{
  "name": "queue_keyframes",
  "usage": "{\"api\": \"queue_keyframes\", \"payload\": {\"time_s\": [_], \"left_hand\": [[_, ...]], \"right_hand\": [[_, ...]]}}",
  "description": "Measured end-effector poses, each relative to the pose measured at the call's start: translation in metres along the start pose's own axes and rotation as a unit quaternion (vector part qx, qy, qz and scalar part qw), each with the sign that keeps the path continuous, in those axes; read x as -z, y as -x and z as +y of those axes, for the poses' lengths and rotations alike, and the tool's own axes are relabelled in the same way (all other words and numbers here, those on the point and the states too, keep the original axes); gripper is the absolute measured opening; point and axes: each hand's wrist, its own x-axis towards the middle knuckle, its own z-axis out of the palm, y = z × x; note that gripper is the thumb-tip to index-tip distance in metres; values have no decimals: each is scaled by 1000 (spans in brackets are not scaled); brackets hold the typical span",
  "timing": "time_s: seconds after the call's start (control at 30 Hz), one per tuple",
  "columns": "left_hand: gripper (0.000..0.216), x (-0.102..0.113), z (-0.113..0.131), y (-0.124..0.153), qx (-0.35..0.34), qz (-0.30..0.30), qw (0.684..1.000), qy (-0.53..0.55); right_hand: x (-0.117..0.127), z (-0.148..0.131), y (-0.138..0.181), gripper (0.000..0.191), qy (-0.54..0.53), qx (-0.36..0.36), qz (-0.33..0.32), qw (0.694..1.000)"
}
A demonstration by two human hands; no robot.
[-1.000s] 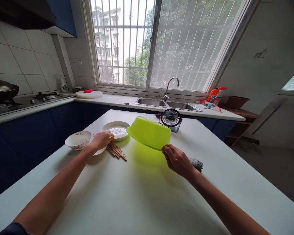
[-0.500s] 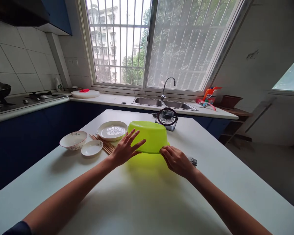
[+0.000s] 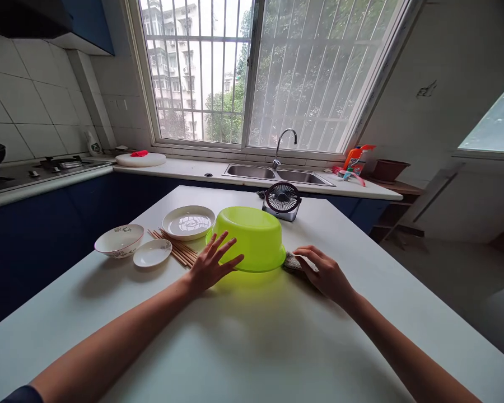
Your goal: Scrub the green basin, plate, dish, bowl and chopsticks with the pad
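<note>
A bright green plastic basin (image 3: 252, 238) sits upside down on the white table, its rim on the tabletop. My left hand (image 3: 213, 263) has its fingers spread at the basin's near left side. To the right of the basin, my right hand (image 3: 322, 274) hovers with loosely curved fingers, the thumb apart from them. Beneath its fingertips lies a grey mottled cloth-like thing (image 3: 291, 261), partly hidden by the hand; whether the fingers touch it I cannot tell.
Left of the basin are a white plate (image 3: 188, 223), several wooden chopsticks (image 3: 180, 252), a small dish (image 3: 153, 253) and a flowered bowl (image 3: 120, 240). A small black fan (image 3: 282, 199) stands behind the basin. Beyond are the counter's double sink (image 3: 252, 172) and a stove (image 3: 46, 170).
The basin, tilted up before, now rests rim-down on the table. My right hand has let go of its rim and moved right. My left hand stays spread against its side.
</note>
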Motion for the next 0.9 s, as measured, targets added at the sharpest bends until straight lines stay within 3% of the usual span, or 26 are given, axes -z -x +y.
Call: {"api": "queue_keyframes", "payload": {"time_s": [0.13, 0.27, 0.47, 0.7, 0.8, 0.9], "left_hand": [[24, -1, 0, 1, -7, 7, 1000, -21], [29, -4, -9, 5, -68, 35, 993, -91], [45, -11, -24, 6, -246, 131, 920, -276], [41, -3, -27, 10, -257, 140, 915, -276], [42, 1, -28, 10, -255, 142, 921, -258], [42, 4, -26, 7, -257, 142, 924, -245]], "right_hand": [[-9, 11, 20, 25, 44, -20, -39, 998], [-25, 19, 35, 41, 102, -30, -93, 990], [-35, 33, 46, 41, 116, -44, -134, 983], [-31, 40, 44, 38, 87, -58, -37, 994], [-20, 28, 24, 38, 74, -57, 39, 995], [-9, 5, -4, 45, 61, -7, 89, 994]]}}
